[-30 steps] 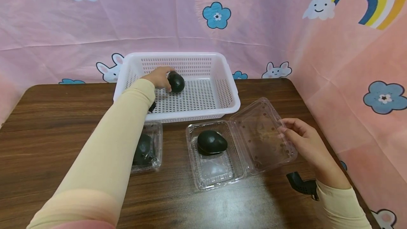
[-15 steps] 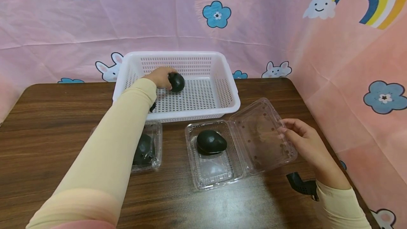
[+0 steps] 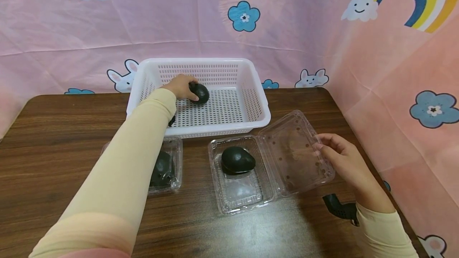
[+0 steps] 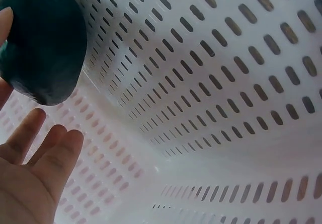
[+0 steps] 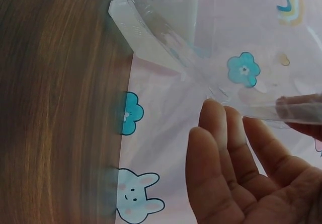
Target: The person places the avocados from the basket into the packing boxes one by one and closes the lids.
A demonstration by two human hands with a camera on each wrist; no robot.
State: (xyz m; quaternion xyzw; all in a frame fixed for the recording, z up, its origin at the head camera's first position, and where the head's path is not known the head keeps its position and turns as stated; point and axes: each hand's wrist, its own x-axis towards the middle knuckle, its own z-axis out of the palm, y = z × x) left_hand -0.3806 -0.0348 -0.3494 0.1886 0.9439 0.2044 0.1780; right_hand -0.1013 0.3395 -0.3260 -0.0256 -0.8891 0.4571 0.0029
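A dark green avocado (image 3: 201,93) lies in the back left of the white slotted basket (image 3: 258,102). My left hand (image 3: 181,86) reaches into the basket; its thumb touches the avocado (image 4: 43,43), while the fingers (image 4: 45,148) lie straight and apart from it. A clear clamshell box (image 3: 240,192) stands open in front of the basket with a second avocado (image 3: 238,159) in it. My right hand (image 3: 340,158) holds its lid (image 3: 295,150) open at the right edge. In the right wrist view the lid (image 5: 241,83) passes between thumb and fingers (image 5: 221,133).
Another clear clamshell (image 3: 176,156) with a dark avocado (image 3: 161,166) inside sits at the left, half hidden under my left sleeve. Everything rests on a brown wooden table (image 3: 53,138). Pink patterned cloth hangs behind and to the right.
My left hand has slid slightly further over the avocado in the basket, which has hardly shifted. The right hand and lid have stayed put.
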